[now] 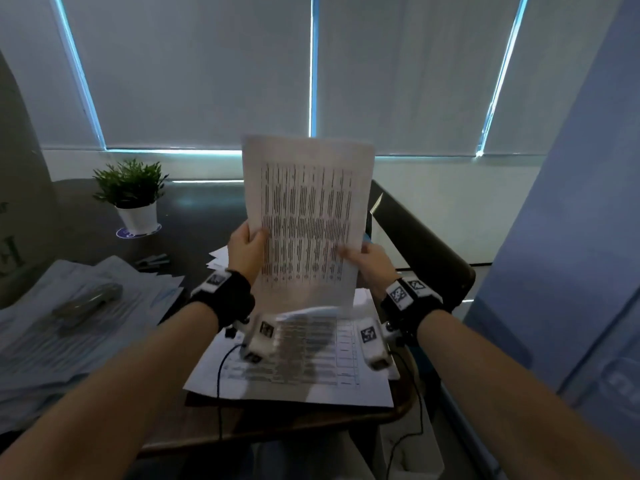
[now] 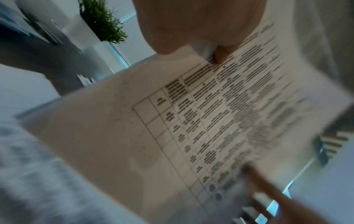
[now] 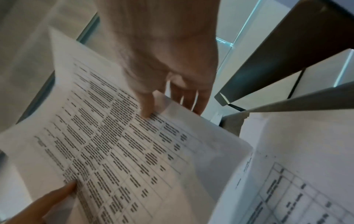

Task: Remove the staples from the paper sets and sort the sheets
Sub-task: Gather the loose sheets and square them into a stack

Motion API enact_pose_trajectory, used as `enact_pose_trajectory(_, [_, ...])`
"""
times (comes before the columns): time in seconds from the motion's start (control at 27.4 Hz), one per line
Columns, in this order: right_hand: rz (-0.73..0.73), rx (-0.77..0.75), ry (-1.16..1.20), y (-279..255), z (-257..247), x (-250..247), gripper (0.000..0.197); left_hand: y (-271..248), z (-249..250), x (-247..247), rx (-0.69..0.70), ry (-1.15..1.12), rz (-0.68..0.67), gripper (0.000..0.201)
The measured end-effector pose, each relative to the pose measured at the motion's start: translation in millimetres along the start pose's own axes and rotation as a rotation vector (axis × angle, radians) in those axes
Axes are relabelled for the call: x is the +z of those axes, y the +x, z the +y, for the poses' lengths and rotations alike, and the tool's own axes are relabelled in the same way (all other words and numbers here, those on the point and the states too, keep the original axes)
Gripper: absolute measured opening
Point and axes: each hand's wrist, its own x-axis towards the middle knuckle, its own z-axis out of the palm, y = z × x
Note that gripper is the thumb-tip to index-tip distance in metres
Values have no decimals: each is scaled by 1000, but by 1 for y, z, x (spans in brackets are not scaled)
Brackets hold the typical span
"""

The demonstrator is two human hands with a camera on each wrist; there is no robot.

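Observation:
I hold a printed paper set (image 1: 306,216) upright in front of me, with a table of dark text lines facing me. My left hand (image 1: 246,249) pinches its left edge, thumb on the front. My right hand (image 1: 367,259) pinches its right edge the same way. The wrist views show the same paper set (image 2: 220,113) (image 3: 122,144) close up, thumbs on the print and fingers behind. A flat stack of printed sheets (image 1: 298,368) lies on the desk (image 1: 194,216) under my wrists. A stapler-like grey tool (image 1: 88,303) rests on a messy paper pile (image 1: 69,327) at left.
A potted plant (image 1: 133,195) stands at the back left of the dark desk. A small dark tool (image 1: 152,261) lies near the middle. A chair back (image 1: 422,244) rises at right beside a blue partition (image 1: 568,237). Window blinds fill the background.

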Motion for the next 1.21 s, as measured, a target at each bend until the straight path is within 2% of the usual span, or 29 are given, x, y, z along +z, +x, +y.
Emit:
enact_pose_trajectory(0.07, [214,40,50,2,5,-4,68,7,14,7,-26,-62,106,19])
enact_pose_trajectory(0.11, [259,108,129,1,9,-6,69,9,19,11,-51,-138,153,21])
enact_pose_trajectory(0.15, [212,186,259,-2,9,-7,60,11,23,14,-73,-231,192,23])
enact_pose_trajectory(0.18, [87,261,379,-7,7,-4,52,9,25,17,-94,-318,218,24])
enact_pose_trajectory(0.26, [-106,261,532,-12,2,2,54,0,24,28,-151,-445,207,24])
enact_pose_trajectory(0.33, [-129,203,603,-8,-4,6,55,-9,15,35,-246,-558,96,21])
enact_pose_trajectory(0.4, [-74,180,616,-7,-9,-1,47,-12,7,29,-283,-581,33,22])
enact_pose_trajectory(0.48, [-18,117,534,-4,-11,-21,43,-3,4,8,-251,-522,71,26])
enact_pose_trajectory(0.55, [11,17,398,0,-14,-44,42,9,8,-22,-184,-373,42,38])
enact_pose_trajectory(0.66, [2,-112,195,-8,-34,-56,38,23,23,-57,-144,-98,-156,48])
enact_pose_trajectory(0.73, [-31,-185,113,-15,-49,-54,36,27,33,-63,-84,45,-247,48])
enact_pose_trajectory(0.77, [-65,-217,97,-18,-54,-53,37,27,38,-62,-49,72,-250,45])
enact_pose_trajectory(0.84, [-109,-259,85,-22,-56,-51,37,27,42,-60,19,52,-156,34])
enact_pose_trajectory(0.91, [-99,-226,74,-23,-42,-50,36,19,33,-58,7,-18,-24,25])
enact_pose_trajectory(0.99, [-102,-106,55,-28,-14,-49,39,5,4,-58,-92,-46,68,21])
enact_pose_trajectory(1.1, [-175,61,-48,-44,19,-47,30,-16,-43,-59,-268,48,-11,25])
enact_pose_trajectory(1.13, [-180,77,-55,-48,23,-47,26,-18,-51,-59,-288,75,-8,26])
enact_pose_trajectory(1.21, [-108,47,-29,-51,16,-43,18,-14,-50,-57,-228,93,40,26])
